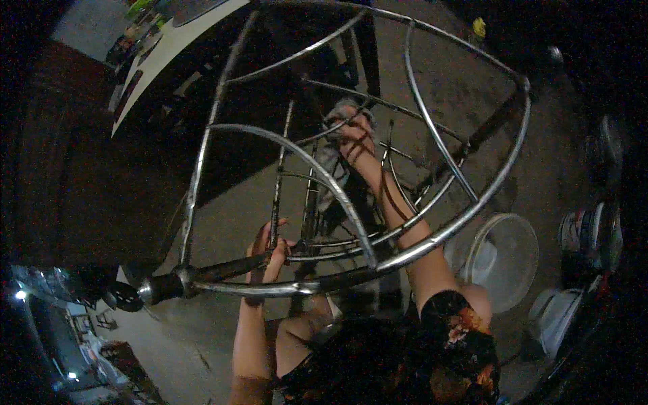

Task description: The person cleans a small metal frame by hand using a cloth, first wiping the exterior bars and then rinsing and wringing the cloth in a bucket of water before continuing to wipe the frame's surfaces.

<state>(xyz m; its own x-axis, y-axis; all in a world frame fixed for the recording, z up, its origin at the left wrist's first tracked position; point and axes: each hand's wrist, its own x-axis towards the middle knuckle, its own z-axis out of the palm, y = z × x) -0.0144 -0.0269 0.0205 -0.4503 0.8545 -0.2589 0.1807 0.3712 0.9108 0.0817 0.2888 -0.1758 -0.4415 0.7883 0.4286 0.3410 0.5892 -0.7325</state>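
A large frame of bent, shiny metal tubes (307,289) stands in front of me, with curved bars between its rails and thinner rods farther inside. My left hand (265,255) is at the near left of the frame, its fingers closed around a thin upright rod. Reaching through the frame, my right hand (356,138) grips a crumpled grey cloth (347,109) against an inner bar. Part of the cloth's contact with the bar is hidden by my fingers. More greyish cloth-like material (331,175) shows below that hand, too dim to make out.
To the right stand a round pale plastic tub (503,263), a bucket with a printed label (579,231) and a whitish container (559,317). A light-topped table (182,44) holds objects at the far left. A small yellow thing (479,27) lies at the far right.
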